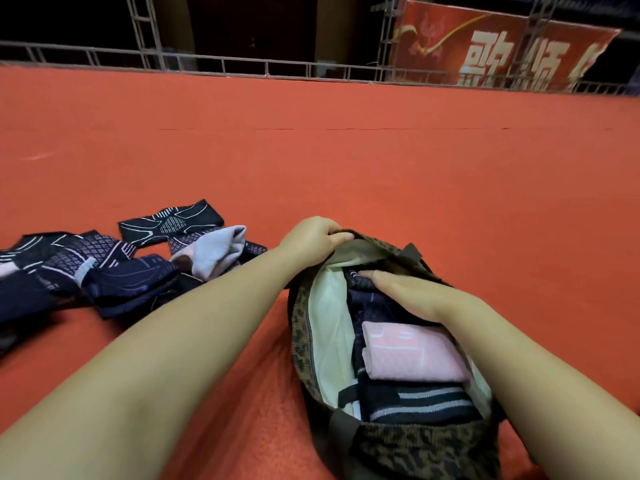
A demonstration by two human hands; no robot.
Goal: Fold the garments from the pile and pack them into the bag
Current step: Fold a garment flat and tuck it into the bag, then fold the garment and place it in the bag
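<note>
Leopard-print bag (408,448) with pale green lining, pink folded garment (412,355), orange-red floor (311,150).

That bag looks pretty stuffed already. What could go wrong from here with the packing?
The bag already holds a folded pink garment and dark ones, and a pile still waits on the red floor, so it may not all fit. The right hand is pressing flat on a dark garment, which could rumple the folds. If the left hand loses the far rim it grips, the opening may sag shut.
</note>
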